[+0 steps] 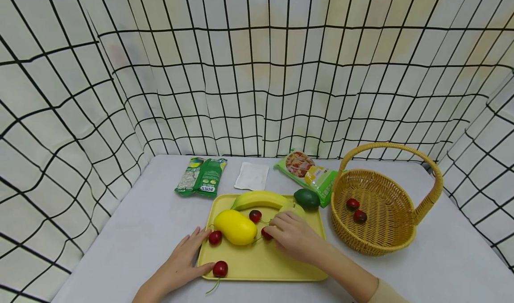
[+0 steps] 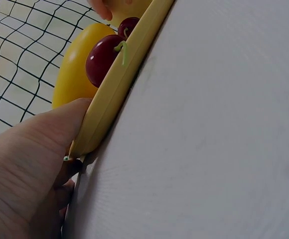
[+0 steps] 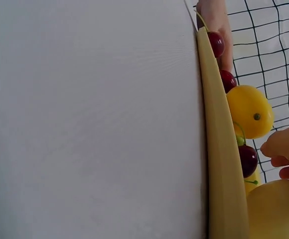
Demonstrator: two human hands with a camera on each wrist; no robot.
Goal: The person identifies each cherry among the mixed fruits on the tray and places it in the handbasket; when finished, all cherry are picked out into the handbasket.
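A yellow tray (image 1: 257,267) carries a mango (image 1: 236,227), a banana (image 1: 261,199), a pale yellow-green round fruit (image 1: 295,208) and red cherries. Resting against the tray's left edge, my left hand (image 1: 182,263) has its fingers spread; its thumb lies on the rim beside the front cherry (image 1: 220,269). Another cherry (image 1: 214,238) sits near its fingertips. My right hand (image 1: 295,238) reaches over the tray beside a cherry (image 1: 266,234) and the pale fruit. In the right wrist view, its bent fingers (image 3: 284,142) appear apart from the cherry (image 3: 248,161). One more cherry (image 1: 255,216) lies behind the mango.
Right of the tray stands a wicker basket (image 1: 341,231) with a tall handle and two cherries (image 1: 356,210) inside. A dark green avocado (image 1: 307,199) sits at the tray's back right corner. Behind are a green packet (image 1: 202,176), a white sachet (image 1: 252,176) and a green-and-white food bag (image 1: 309,171).
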